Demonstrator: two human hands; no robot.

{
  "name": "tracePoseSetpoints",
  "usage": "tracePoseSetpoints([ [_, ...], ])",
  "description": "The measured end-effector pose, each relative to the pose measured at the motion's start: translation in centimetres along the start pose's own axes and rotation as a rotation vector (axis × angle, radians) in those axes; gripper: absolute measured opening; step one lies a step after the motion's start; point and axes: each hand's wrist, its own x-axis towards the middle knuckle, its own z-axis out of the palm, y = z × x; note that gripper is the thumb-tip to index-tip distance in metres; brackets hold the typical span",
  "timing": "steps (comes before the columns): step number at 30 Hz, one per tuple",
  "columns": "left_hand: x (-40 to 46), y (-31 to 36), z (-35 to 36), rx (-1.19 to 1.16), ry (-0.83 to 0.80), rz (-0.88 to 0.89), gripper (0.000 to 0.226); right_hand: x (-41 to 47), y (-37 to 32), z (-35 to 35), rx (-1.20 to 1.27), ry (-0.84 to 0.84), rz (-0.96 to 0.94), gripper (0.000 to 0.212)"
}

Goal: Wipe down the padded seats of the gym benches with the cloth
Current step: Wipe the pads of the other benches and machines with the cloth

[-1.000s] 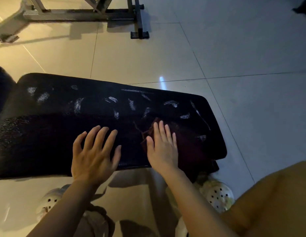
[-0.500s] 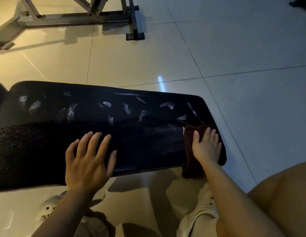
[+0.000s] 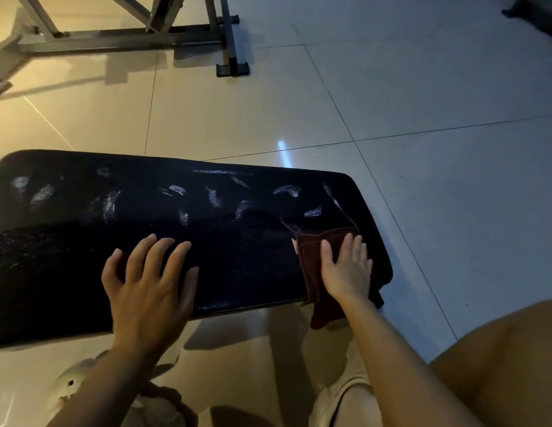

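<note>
A black padded bench seat (image 3: 225, 241) lies across the view, scuffed with pale worn patches along its far half. My left hand (image 3: 148, 285) rests flat on its near edge, fingers spread. Near the seat's right end my right hand (image 3: 348, 266) presses flat on a dark brown cloth (image 3: 311, 260). The cloth lies on the pad and its lower part hangs over the near edge.
A grey metal frame of another piece of gym equipment (image 3: 130, 38) stands on the tiled floor at the back left. Light clogs (image 3: 65, 392) and my bent knee (image 3: 500, 365) are below the bench. A dark object (image 3: 540, 13) sits at the top right corner.
My right hand slid the cloth from the middle of the seat to its right end, where it now stays. My left hand stayed pressed on the near edge.
</note>
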Motion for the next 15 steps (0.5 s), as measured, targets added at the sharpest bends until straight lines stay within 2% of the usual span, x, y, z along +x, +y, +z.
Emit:
tracePoseSetpoints([
  [5, 0.8, 1.6, 1.3, 0.028, -0.048, -0.025, 0.057, 4.4, 1.6, -0.9, -0.064, 0.019, 0.048, 0.076],
  [10, 0.4, 1.3, 2.1, 0.084, 0.028, 0.066, 0.054, 6.1, 1.2, -1.6, -0.082, 0.032, 0.034, 0.072],
  [12, 0.2, 1.3, 2.4, 0.081, 0.029, 0.073, 0.054, 4.7, -0.1, -1.1, -0.049, 0.018, -0.017, 0.069],
  [15, 0.6, 1.4, 2.1, 0.080, 0.005, 0.061, 0.055, 1.1, -3.1, 0.3, 0.018, -0.028, -0.218, 0.067],
])
